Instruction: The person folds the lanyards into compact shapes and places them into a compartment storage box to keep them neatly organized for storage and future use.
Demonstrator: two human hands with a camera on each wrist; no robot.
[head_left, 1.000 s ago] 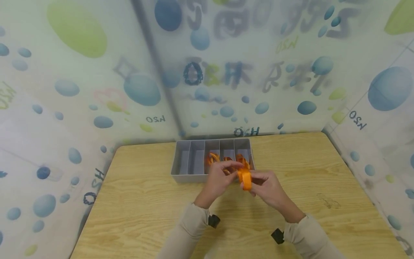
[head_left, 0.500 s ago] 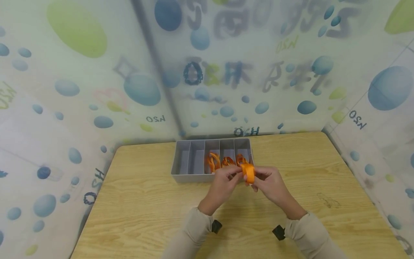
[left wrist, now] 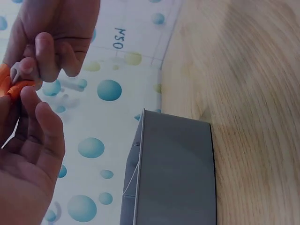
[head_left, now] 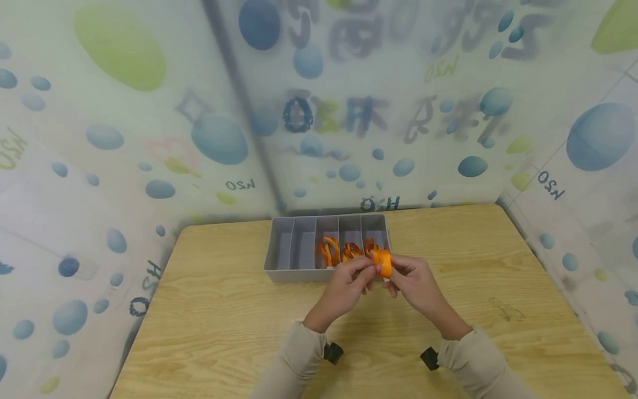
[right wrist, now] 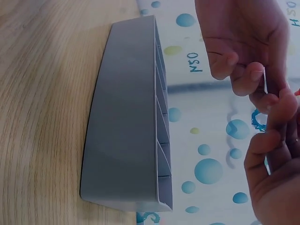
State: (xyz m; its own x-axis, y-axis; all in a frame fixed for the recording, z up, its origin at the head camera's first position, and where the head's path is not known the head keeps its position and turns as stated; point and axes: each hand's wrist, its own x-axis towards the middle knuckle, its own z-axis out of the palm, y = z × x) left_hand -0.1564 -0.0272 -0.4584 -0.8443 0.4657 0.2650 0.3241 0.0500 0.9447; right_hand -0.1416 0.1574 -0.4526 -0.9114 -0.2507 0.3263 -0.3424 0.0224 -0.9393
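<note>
A looped orange ribbon (head_left: 384,262) is held up between the two hands, just over the near right corner of a grey divided tray (head_left: 289,275). My left hand (head_left: 344,285) pinches its left side between thumb and fingers. From the other side, my right hand (head_left: 415,280) grips the loop. In the left wrist view a piece of the orange ribbon (left wrist: 4,79) shows at the meeting fingertips; in the right wrist view the fingers hide nearly all of it. Whether the ribbon's end is tucked or tied cannot be told.
Orange ribbon coils lie in the tray's third compartment (head_left: 329,251), fourth compartment (head_left: 351,251) and fifth compartment (head_left: 371,245). The two left compartments hold nothing visible. The tray stands near the back edge of a wooden table (head_left: 214,321), before a patterned wall (head_left: 349,166).
Both hands have risen slightly, and the left has shifted right toward the other. The ribbon loop has turned and hangs less low. Coils in the tray, earlier partly covered, now show more.
</note>
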